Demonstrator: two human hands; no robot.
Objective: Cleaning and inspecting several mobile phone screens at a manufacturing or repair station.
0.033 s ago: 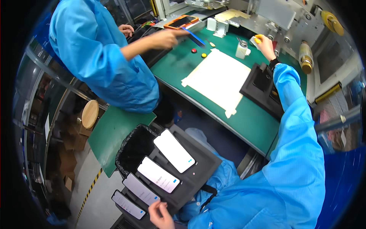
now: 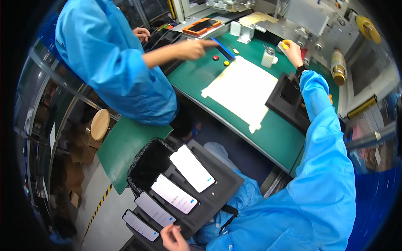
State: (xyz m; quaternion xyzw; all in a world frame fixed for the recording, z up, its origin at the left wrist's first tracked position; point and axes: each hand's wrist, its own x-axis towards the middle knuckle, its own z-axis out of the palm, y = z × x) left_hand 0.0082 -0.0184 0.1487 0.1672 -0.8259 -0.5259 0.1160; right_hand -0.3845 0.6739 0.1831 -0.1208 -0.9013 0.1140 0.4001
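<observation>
My right hand reaches over the green workbench, its fingertips covered in yellow. Between them it pinches a small white piece, whose kind I cannot make out. A white dispenser bottle stands just left of this hand. My left hand is at the near edge of a black tray, fingers curled; what they hold, if anything, is hidden. Several phones with lit screens lie tilted in the tray, and the second phone from the left is nearest that hand.
On the bench lie a taped white sheet, a second black tray, red and yellow buttons, and an orange-framed fixture. A co-worker's hand holds a blue flat object. A black-lined bin stands beside my tray.
The co-worker's hand has moved right with the blue flat object, toward the white sheet's far corner. The view has shifted slightly. My hands keep almost the same places.
</observation>
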